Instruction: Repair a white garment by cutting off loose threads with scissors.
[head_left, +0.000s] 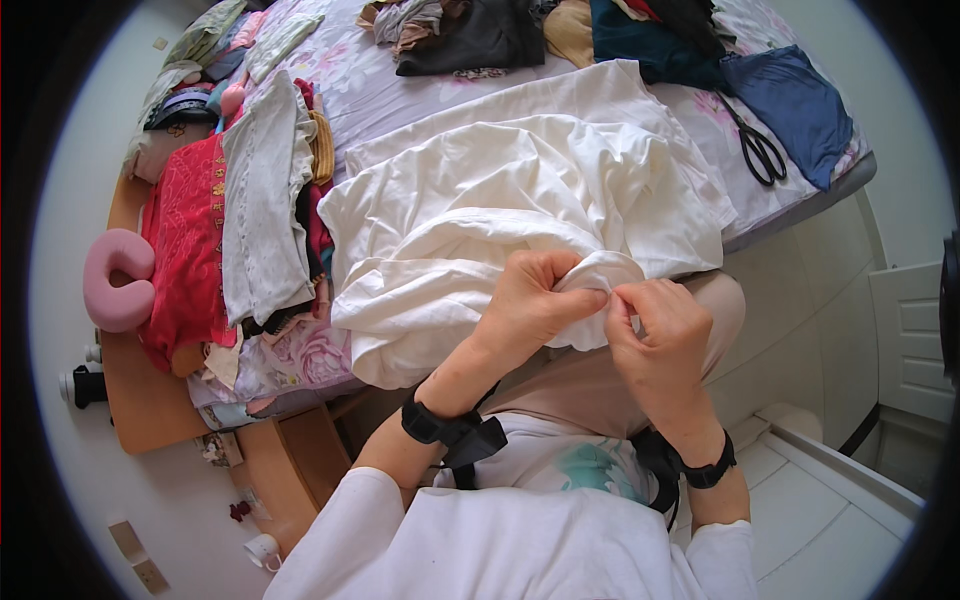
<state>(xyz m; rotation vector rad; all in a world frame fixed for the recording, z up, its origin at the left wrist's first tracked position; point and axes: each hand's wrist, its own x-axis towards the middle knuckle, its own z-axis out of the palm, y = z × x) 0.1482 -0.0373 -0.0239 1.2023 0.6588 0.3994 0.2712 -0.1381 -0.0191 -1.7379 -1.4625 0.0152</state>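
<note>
A large white cloth (465, 172) lies rumpled over the bed's edge and across my lap. My left hand (536, 300) grips a folded edge of it, the thumb pressed along the fold. Right beside that thumb, my right hand (660, 330) pinches the same edge between thumb and forefinger. Any small item between those fingertips is too small to make out. The two hands nearly touch above my knee. Beneath the rumpled part, a flatter layer of white cloth (600, 94) spreads on the bed.
Black-handled scissors (761, 154) lie at the right on the floral bedsheet (315, 352), by a blue garment (791, 105). Dark clothes (480, 37) are heaped at the back. To the left are stacked clothes (266, 202) and a pink neck pillow (120, 281). A white mug (262, 551) stands lower left.
</note>
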